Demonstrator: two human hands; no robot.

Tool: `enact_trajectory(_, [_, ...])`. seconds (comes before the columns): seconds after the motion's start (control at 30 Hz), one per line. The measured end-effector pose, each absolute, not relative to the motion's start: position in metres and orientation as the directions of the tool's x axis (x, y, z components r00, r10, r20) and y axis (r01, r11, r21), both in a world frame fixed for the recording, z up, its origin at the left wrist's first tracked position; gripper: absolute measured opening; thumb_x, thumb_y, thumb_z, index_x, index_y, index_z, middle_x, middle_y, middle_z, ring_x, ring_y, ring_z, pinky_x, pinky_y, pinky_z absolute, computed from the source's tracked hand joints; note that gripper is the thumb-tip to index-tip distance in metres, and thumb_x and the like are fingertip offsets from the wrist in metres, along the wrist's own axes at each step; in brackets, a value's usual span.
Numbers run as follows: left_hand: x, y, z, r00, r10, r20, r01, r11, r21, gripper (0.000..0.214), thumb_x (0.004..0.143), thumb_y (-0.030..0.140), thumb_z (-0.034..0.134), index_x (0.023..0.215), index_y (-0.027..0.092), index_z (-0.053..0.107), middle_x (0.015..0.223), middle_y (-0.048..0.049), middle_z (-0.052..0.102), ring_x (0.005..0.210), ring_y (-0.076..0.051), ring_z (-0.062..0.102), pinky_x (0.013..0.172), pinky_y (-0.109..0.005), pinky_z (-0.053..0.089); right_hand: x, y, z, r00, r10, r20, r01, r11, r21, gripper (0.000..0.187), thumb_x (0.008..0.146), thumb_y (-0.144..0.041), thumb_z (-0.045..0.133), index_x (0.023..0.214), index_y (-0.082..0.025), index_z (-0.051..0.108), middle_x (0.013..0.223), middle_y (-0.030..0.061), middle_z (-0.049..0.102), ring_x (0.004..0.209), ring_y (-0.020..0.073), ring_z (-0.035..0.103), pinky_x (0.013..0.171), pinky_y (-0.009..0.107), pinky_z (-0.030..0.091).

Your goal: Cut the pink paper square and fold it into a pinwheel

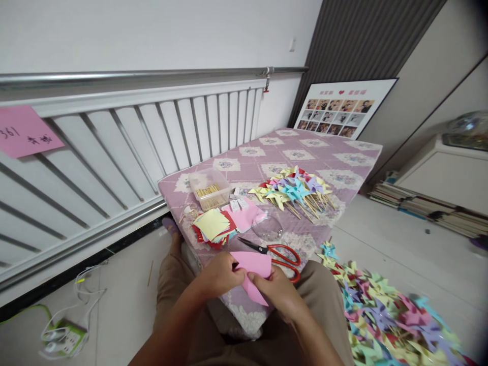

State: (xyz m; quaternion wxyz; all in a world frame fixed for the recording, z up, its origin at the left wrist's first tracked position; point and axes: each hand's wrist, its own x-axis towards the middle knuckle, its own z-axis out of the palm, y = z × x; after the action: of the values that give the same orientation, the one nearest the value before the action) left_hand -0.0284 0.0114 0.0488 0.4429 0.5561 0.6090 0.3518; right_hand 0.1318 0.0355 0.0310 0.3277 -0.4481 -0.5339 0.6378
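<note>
Both my hands grip a pink paper sheet (254,268) folded to a point, just above my lap at the near end of a low table (343,175) with a purple patterned cover. My left hand (220,277) pinches its left edge. My right hand (277,292) pinches its right side and lower tip. Red-handled scissors (280,253) lie on the table right behind the sheet, blades shut. A stack of coloured paper squares (213,227) lies to the left of the scissors.
A clear plastic box of wooden sticks (210,189), a glass bowl (267,227) and a row of finished paper pinwheels (293,190) are on the table. More pinwheels (385,315) are heaped on the floor at right. A radiator (114,147) stands to the left.
</note>
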Motion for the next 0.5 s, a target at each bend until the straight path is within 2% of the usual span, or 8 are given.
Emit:
enact_trajectory(0.1, [-0.030,0.014,0.045,0.089,0.989,-0.116,0.537,0.050,0.842,0.009,0.064,0.019,0.048,0.057,0.015,0.052,0.055,0.0046,0.039,0.052,-0.010,0.030,0.049,-0.025,0.023,0.132,0.036,0.033,-0.377,0.895,-0.239,0.103,-0.215,-0.971,0.025,0.067,-0.024,0.066,0.089,-0.015,0.075,0.078,0.0043,0.077,0.063,0.0210,0.067,0.057,0.030,0.051])
enact_trajectory(0.3, [-0.034,0.020,0.043,0.130,0.981,-0.144,0.536,0.052,0.843,0.006,0.065,0.018,0.050,0.060,0.016,0.051,0.057,0.0049,0.040,0.053,-0.010,0.033,0.049,-0.024,0.024,0.129,0.037,0.035,-0.349,0.907,-0.234,0.122,-0.204,-0.971,0.020,0.067,-0.023,0.064,0.082,-0.015,0.074,0.073,0.0034,0.077,0.063,0.0213,0.066,0.058,0.029,0.049])
enact_trajectory(0.37, [-0.033,0.023,0.042,0.142,0.982,-0.124,0.464,0.044,0.885,0.005,0.067,0.018,0.051,0.063,0.016,0.053,0.059,0.0041,0.045,0.055,-0.010,0.037,0.051,-0.023,0.028,0.126,0.037,0.030,-0.303,0.925,-0.231,0.082,-0.216,-0.973,0.018,0.067,-0.023,0.065,0.080,-0.016,0.074,0.071,0.0031,0.076,0.062,0.0211,0.065,0.056,0.028,0.049])
enact_trajectory(0.43, [-0.031,0.025,0.038,0.121,0.990,-0.076,0.314,0.034,0.949,0.005,0.070,0.018,0.052,0.070,0.016,0.057,0.066,0.0027,0.052,0.061,-0.011,0.044,0.056,-0.023,0.033,0.125,0.037,0.023,-0.250,0.938,-0.241,0.013,-0.245,-0.969,0.017,0.067,-0.024,0.066,0.080,-0.016,0.072,0.072,0.0031,0.076,0.061,0.0205,0.065,0.054,0.028,0.048])
enact_trajectory(0.5, [-0.029,0.025,0.033,0.006,0.998,-0.070,0.124,0.068,0.990,0.010,0.072,0.021,0.055,0.081,0.018,0.059,0.074,0.0008,0.056,0.066,-0.012,0.048,0.061,-0.023,0.037,0.123,0.039,0.014,-0.205,0.942,-0.267,-0.081,-0.288,-0.954,0.017,0.068,-0.026,0.067,0.081,-0.016,0.071,0.073,0.0034,0.076,0.059,0.0201,0.064,0.053,0.027,0.047])
